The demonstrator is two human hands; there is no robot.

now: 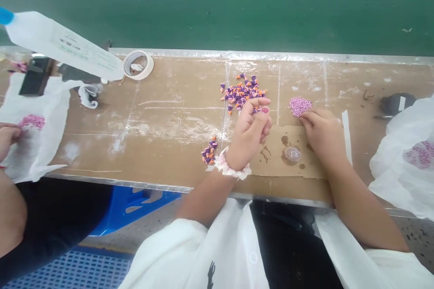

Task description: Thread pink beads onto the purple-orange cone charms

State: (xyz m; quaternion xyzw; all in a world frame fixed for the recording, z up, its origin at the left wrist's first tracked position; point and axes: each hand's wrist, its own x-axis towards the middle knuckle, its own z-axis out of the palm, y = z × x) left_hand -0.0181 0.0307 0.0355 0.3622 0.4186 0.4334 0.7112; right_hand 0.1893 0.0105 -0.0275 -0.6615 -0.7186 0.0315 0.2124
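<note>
My left hand [251,131] is curled over the near edge of a pile of small purple-and-orange pieces [242,91] and pinches one of them between thumb and fingers. A white scrunchie is on that wrist. My right hand [322,133] rests on the table with its fingertips touching a small heap of tiny pink beads [299,105]; whether it holds any bead I cannot tell. A smaller group of purple-and-orange pieces [209,151] lies beside my left wrist. A small clear bottle [292,153] stands between my hands.
A roll of white tape [138,65] lies at the back left. A white plastic bag with pink beads [412,158] is at the right. Another person's hand [8,137] works over a white bag [37,131] at the left. A white bottle [61,43] leans there.
</note>
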